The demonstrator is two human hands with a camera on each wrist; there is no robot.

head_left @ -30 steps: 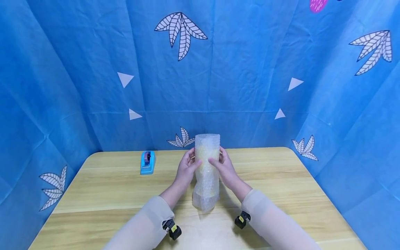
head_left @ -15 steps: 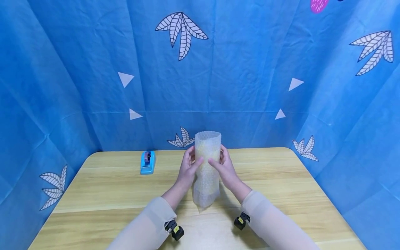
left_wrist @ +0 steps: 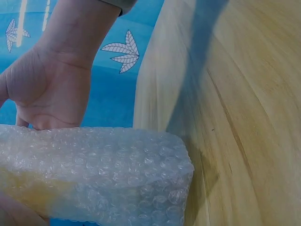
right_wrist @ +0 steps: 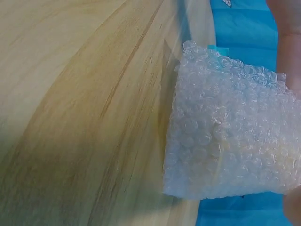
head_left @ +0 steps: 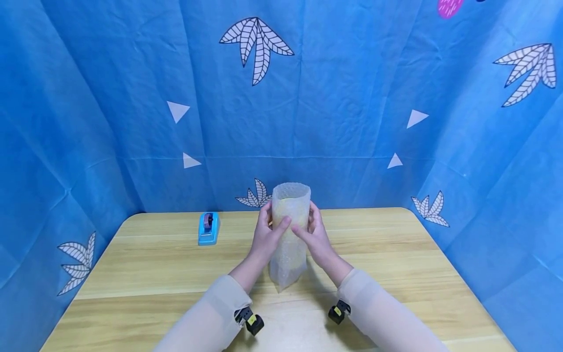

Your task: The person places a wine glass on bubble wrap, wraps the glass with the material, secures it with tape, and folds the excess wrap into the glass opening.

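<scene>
A tall roll of clear bubble wrap [head_left: 290, 249] stands roughly upright between both hands, its round upper end open. Something yellowish shows through the layers, but its kind cannot be made out. From the left side, my left hand [head_left: 265, 239] grips the roll, thumb across the front and fingers curled behind. My right hand [head_left: 318, 239] holds it the same way from the right. In the left wrist view, the bubble wrap [left_wrist: 117, 174] reaches down close to the wooden tabletop. The right wrist view shows the lower end of the bubble wrap [right_wrist: 225, 136] close up.
A blue tape dispenser [head_left: 208, 229] with a roll of tape stands at the back left of the wooden table [head_left: 374, 254]. Behind and on both sides hangs a blue curtain [head_left: 343, 107] with leaf and triangle prints.
The roll has tilted slightly towards me and shifted a little left, so its open top shows more. Its lower end has risen slightly in the head view. Both hands keep their hold.
</scene>
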